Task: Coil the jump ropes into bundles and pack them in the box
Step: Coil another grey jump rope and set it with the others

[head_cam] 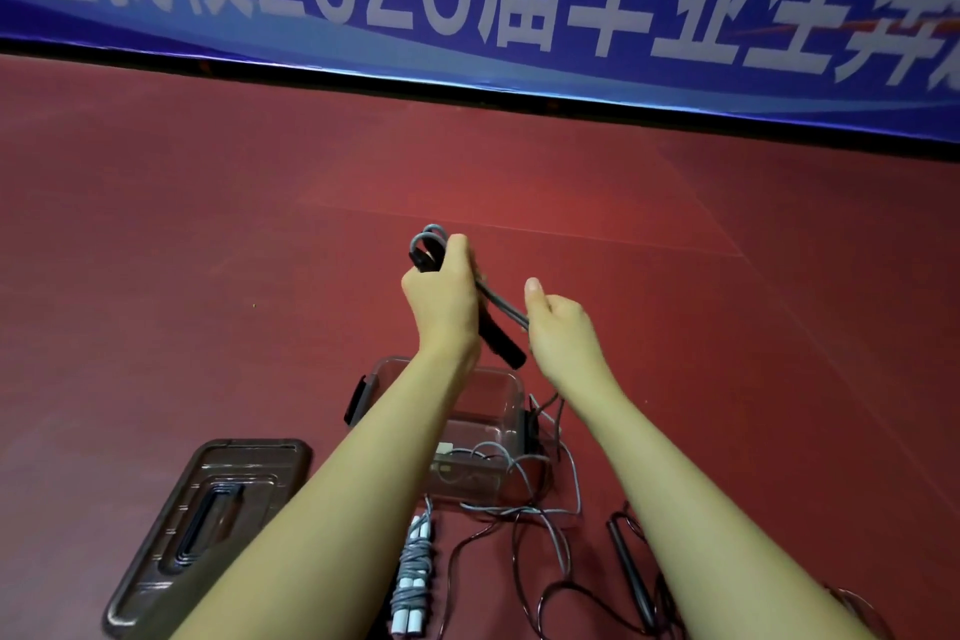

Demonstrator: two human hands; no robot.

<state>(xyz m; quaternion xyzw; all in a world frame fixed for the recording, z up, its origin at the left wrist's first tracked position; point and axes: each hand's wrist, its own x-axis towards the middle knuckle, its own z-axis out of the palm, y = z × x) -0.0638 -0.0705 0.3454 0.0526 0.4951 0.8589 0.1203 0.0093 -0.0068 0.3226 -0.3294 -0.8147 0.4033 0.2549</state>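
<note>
Left hand (441, 299) grips the black-handled rope (496, 327) with its started loops; right hand (558, 327) pinches the grey cord. I judge coiling underway: next, wrap the slack round, then into the box (498, 398).

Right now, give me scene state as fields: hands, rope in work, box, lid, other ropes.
left hand: grips black handles and grey loops of the jump rope, raised above the box
right hand: pinches the same rope's grey cord
box: clear, open, on red floor; contents unclear
lid: off, lying left of box
coiled bundle: grey, white handles, on floor, not in the box
loose ropes: uncoiled, on the floor at right
</note>
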